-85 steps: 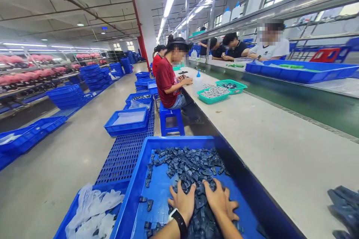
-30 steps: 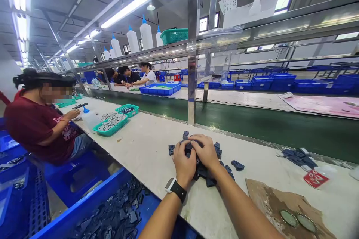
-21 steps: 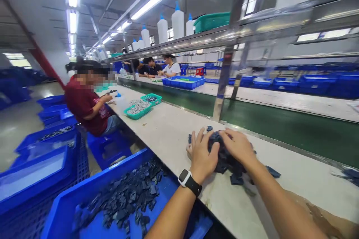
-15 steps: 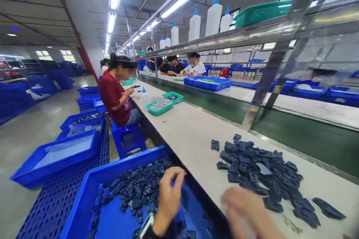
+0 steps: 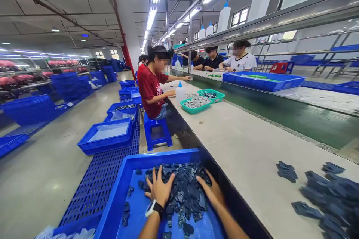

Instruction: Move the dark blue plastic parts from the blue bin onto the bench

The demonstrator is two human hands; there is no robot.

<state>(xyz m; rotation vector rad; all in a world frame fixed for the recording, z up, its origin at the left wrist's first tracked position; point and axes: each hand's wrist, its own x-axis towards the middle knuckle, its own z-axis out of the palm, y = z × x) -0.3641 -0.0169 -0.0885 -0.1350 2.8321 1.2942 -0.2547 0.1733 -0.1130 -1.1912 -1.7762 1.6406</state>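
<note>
Head view shows both hands back in the blue plastic bin (image 5: 117, 198) beside the counter (image 5: 252, 145). Left hand (image 5: 159, 188) and right hand (image 5: 213, 190), fingers spread, grip unclosed, flank the heap of dark blue-grey plastic parts (image 5: 183, 186), likely gathering another load. Right of the bin, the pile dropped a moment ago (image 5: 328, 194) lies on the counter.

Bare bench (image 5: 246, 145) lies open between teal baskets (image 5: 196, 105) and scattered parts (image 5: 322, 194).

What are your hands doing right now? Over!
Left hand and right hand spread open in the dark plastic parts, blue bin. More parts on bench. Nothing blocking.
</note>
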